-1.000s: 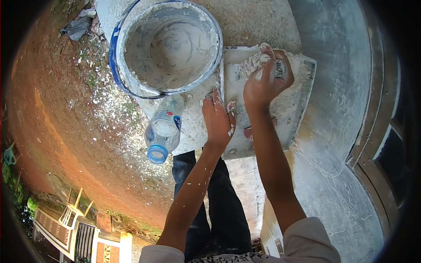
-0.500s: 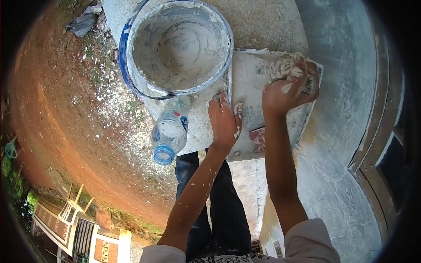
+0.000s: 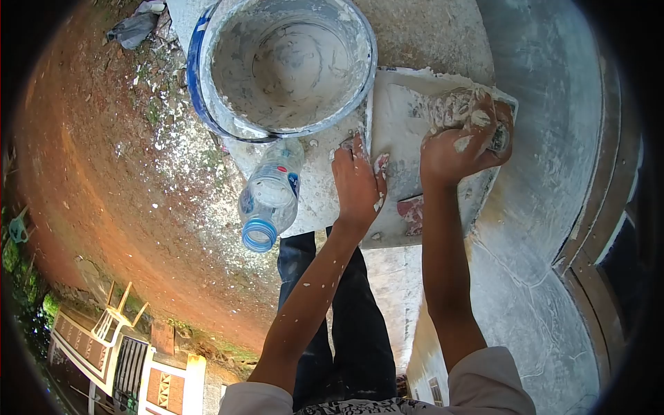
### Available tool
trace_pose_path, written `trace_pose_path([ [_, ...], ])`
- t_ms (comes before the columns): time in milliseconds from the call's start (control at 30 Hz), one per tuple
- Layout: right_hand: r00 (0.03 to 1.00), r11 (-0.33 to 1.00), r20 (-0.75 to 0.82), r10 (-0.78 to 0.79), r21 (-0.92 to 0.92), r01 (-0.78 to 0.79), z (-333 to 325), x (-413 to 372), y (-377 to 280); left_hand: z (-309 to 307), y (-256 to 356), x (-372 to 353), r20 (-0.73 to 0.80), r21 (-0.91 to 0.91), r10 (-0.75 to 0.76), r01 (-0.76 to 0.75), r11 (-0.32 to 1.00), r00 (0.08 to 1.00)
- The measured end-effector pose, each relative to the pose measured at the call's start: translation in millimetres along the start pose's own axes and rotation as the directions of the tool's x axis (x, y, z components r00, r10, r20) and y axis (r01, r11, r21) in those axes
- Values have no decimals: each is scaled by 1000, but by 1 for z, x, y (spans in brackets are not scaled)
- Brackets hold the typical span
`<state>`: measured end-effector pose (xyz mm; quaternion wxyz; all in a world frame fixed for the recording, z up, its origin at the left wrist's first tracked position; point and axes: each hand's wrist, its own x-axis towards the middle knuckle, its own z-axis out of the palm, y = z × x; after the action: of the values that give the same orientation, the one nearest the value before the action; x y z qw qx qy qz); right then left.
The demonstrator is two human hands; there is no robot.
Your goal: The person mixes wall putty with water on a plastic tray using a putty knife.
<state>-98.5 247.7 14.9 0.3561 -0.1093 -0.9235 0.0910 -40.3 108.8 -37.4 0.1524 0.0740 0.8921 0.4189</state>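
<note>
My left hand (image 3: 358,181) is closed on the left edge of a plaster-smeared board (image 3: 395,166), its fingers spotted with white paste. Over the board's right part, my right hand (image 3: 463,142) is wrapped round a paste-covered object (image 3: 499,138), mostly hidden by the fingers. Wet paste (image 3: 449,107) lies beside that hand. A reddish scraper-like piece (image 3: 411,213) rests on the board between my arms. Above my left hand stands a round bucket (image 3: 297,66) with paste coating its inside.
An uncapped clear plastic bottle (image 3: 272,197) lies left of my left hand. The concrete ledge (image 3: 443,34) extends behind the board. A grey wall (image 3: 539,138) rises at the right. Paste-spattered soil (image 3: 166,180) and a wooden chair (image 3: 117,318) are at the left.
The bucket and board appear slightly higher and farther right in view. Both hands keep nearly the same places on the board and the object.
</note>
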Motion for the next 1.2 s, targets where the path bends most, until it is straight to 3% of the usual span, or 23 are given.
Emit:
trace_pose_path([
  [33,996,980,3,92,177,-91,4,-3,2,4,4,-2,-15,-2,23,-23,1000,1000],
  [167,999,983,-33,-3,184,9,17,-15,6,8,2,-1,-26,-5,9,-9,1000,1000],
  [233,994,979,-54,-92,-185,81,1,-3,2,3,-1,-3,-41,29,64,-63,998,997],
  [267,998,999,11,54,2,-54,0,4,-6,3,1,-1,-25,1,31,-31,1000,999],
  [300,999,999,14,52,-12,-52,4,-1,-5,4,4,-2,-3,-32,4,-4,999,1000],
  [333,997,981,-29,70,182,-64,15,-7,0,7,3,-2,-40,5,26,-26,1000,999],
  [367,993,922,-70,98,382,-64,25,-12,0,9,4,0,-45,4,35,-35,999,998],
  [400,913,698,-65,403,667,-260,30,-14,-8,6,4,0,-23,11,44,-43,999,999],
  [433,910,691,-59,410,672,-267,29,-16,-9,3,4,-3,9,17,46,-46,999,999],
  [533,943,814,-54,328,522,-254,16,-14,4,1,5,-4,-6,-7,32,-32,999,999],
  [633,996,967,-86,27,255,-4,15,5,6,4,4,-1,-17,-8,33,-33,999,999],
  [667,994,998,-106,23,62,-17,5,12,0,5,5,-2,-19,11,31,-31,999,999],
  [767,993,990,-106,-52,123,65,37,-16,19,2,8,-6,2,3,52,-52,999,999],
  [800,976,894,-184,118,448,-23,47,-14,15,5,8,-6,-5,-6,39,-39,999,999],
  [833,975,892,-193,113,452,-14,46,-9,17,6,5,-3,-21,-6,24,-24,1000,1000],
  [900,953,976,-289,-88,164,140,27,1,18,7,-1,-3,-62,-2,52,-52,999,997],
  [933,995,987,-58,-84,-139,75,8,3,15,5,1,-2,-39,-6,36,-36,999,999],
  [967,995,987,-45,-86,-141,79,13,-6,22,3,5,-3,-5,-14,24,-24,1000,1000],
  [1033,998,939,-62,-13,343,33,33,-17,37,7,6,-5,-24,-8,29,-29,1000,999],
  [1067,984,924,-177,19,378,50,35,-15,43,8,4,-3,-33,3,48,-48,999,998],
  [1100,984,920,-177,22,388,49,33,-10,42,5,3,-3,-38,16,57,-56,998,998],
  [1167,965,977,-161,-208,-80,197,19,-5,42,3,2,-6,-11,19,34,-34,999,999],
  [1200,978,980,-130,-160,-136,143,25,-13,35,2,3,-8,-8,-5,32,-32,999,999],
])
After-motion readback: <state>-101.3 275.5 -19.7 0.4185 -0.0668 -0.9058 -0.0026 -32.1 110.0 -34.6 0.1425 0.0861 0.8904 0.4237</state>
